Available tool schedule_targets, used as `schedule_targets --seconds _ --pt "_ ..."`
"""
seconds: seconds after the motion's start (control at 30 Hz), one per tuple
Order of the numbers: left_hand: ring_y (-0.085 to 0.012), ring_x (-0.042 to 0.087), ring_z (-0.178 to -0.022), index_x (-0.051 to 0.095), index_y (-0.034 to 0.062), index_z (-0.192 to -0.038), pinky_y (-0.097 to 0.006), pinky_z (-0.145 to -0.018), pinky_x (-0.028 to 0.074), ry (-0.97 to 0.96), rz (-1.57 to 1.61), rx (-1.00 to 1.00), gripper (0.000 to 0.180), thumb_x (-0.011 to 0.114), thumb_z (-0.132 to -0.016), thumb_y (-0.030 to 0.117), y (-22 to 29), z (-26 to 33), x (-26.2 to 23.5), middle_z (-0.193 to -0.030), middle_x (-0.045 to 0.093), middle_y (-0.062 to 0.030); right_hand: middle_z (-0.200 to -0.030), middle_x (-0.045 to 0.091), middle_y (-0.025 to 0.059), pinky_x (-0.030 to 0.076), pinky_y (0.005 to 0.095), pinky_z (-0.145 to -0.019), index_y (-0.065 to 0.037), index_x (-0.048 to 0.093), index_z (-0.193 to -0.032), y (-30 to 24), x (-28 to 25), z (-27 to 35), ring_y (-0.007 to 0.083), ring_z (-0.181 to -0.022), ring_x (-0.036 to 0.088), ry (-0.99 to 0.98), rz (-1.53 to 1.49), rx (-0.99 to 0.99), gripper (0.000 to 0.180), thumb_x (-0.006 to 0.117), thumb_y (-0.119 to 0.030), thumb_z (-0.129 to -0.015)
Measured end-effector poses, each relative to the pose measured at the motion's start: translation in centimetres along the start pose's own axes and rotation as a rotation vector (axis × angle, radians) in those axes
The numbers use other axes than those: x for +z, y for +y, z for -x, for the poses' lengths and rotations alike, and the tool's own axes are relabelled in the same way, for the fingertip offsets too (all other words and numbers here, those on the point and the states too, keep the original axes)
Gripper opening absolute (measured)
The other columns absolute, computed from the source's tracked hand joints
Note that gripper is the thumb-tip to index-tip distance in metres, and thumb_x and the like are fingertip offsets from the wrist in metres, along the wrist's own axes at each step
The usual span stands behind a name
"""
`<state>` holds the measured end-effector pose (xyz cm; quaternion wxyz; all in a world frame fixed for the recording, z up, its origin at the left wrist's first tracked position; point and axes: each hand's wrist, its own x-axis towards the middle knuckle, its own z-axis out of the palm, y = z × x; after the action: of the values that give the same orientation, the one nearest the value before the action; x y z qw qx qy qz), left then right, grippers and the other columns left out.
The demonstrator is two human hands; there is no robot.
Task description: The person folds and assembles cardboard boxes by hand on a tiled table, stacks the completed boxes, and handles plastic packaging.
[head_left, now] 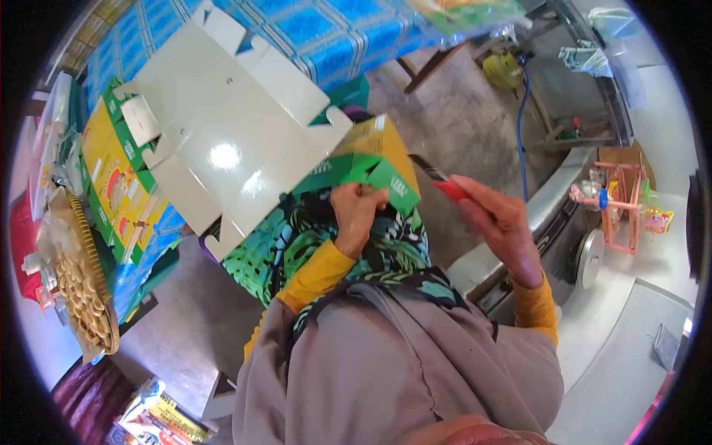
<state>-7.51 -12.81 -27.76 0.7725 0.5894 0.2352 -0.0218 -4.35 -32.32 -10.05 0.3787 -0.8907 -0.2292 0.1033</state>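
One white-faced carton sheet (222, 133) is spread open, its tabs (141, 122) unfolded; the green-and-yellow carton (380, 152) over my lap (259, 256) appears part-formed, its end pinched by my left hand (356, 215), my right hand (500, 226) grasping a red-handled tool (449, 190) just beside it; I judge folding unfinished

Setting: appears to be a home kitchen, possibly doubling as a small food-packing space. Evidence: 1 yellow-green gas cylinder (503, 72), a blue hose (525, 126) near it, 1 round metal lid (590, 258), a woven tray (113, 330) of pale snack pieces (78, 285), printed green-and-yellow cartons (113, 185), a cloth-covered counter (311, 28), bare concrete-like floor (452, 111).
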Motion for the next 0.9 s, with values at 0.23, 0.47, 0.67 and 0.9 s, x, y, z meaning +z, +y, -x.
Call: schedule_targets --seconds 0.23,0.47,0.67,0.9 --pt "-0.0173 0.067 -0.082 0.06 0.0 -0.107 -0.033 -0.068 0.058 -0.03 0.404 -0.129 0.017 0.058 -0.091 0.005 4.1 -0.1 1.1 -0.098 0.066 -0.0057 -0.079 0.059 0.0111 0.045 0.0303 -0.063 -0.013 0.065 -0.121 1.3 -1.5 -15.1 0.0217 -0.069 0.057 0.338 0.365 -0.428 0.033 0.063 -0.009 -0.088" --pt "-0.018 0.066 -0.091 0.052 0.0063 -0.121 -0.034 -0.07 0.057 -0.052 0.506 -0.018 0.03 0.058 -0.092 0.006 9.2 0.9 -1.4 -0.113 0.062 -0.0059 -0.117 0.059 0.019 0.041 0.0411 -0.092 -0.013 0.064 -0.123 1.5 0.6 -28.3 0.0258 -0.111 0.053 0.078 0.737 -0.367 0.046 0.069 -0.039 -0.085" --pt "-0.0188 0.065 -0.092 0.048 0.0075 -0.126 -0.034 -0.08 0.055 -0.036 0.645 -0.091 0.044 0.063 -0.085 -0.002 7.3 0.1 -3.1 -0.106 0.063 -0.0047 -0.087 0.063 0.0079 0.05 0.0359 -0.064 -0.009 0.066 -0.111 1.6 3.9 -14.4 0.0269 -0.077 0.061 0.236 0.23 -1.01 0.034 0.071 -0.014 -0.078" --pt "-0.0216 0.065 -0.098 0.056 0.0029 -0.118 -0.038 -0.085 0.056 -0.175 0.757 -0.285 0.034 0.061 -0.086 -0.005 6.0 -0.4 0.1 -0.107 0.064 -0.0092 -0.086 0.054 0.0088 0.048 0.0326 -0.061 -0.001 0.065 -0.106 3.4 8.7 -3.4 0.0255 -0.073 0.055 0.247 0.443 -0.601 0.041 0.073 -0.004 -0.066"
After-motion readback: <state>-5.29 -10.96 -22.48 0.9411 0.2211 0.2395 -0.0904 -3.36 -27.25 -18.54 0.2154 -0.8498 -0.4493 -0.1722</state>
